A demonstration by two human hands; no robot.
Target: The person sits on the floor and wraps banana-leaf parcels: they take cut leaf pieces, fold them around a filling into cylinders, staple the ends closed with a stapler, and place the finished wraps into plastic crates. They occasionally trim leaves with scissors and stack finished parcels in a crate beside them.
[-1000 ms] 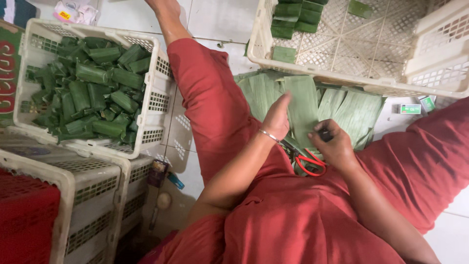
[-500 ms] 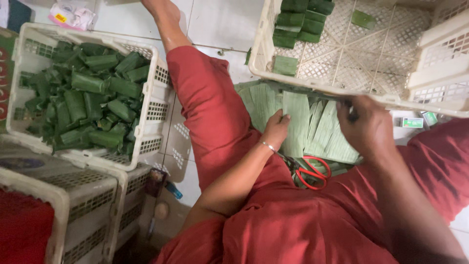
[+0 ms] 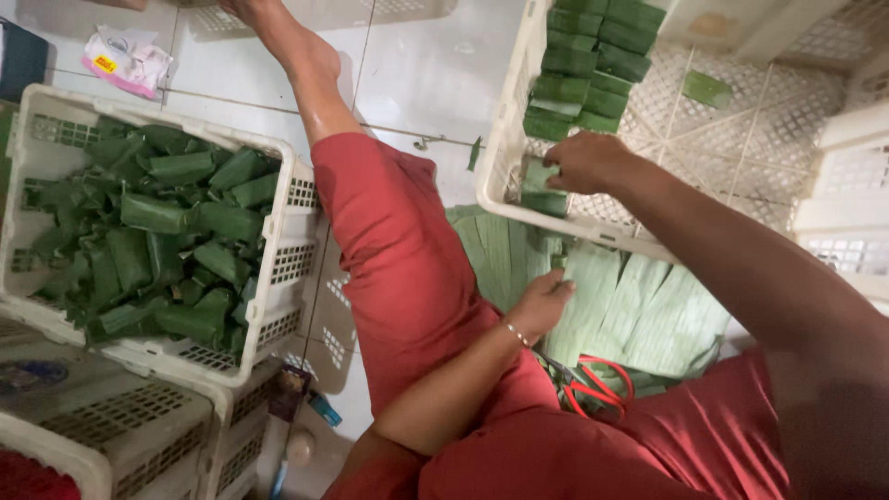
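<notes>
Outstretched, right hand [image 3: 585, 159] clamps fingers on a leaf packet [image 3: 540, 188]; left hand [image 3: 542, 301], fingers curled, presses leaves [image 3: 639, 310].

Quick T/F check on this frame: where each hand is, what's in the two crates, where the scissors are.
1. The right hand is at a green leaf parcel inside the far white crate. True.
2. The left hand holds the red-handled scissors. False: the scissors lie beside it on the lap; the left hand rests on the flat leaf strips.
3. The near crate holds loosely piled leaf parcels. True.
4. Parcels in the far white crate are scattered at random. False: most are stacked in neat rows.
</notes>
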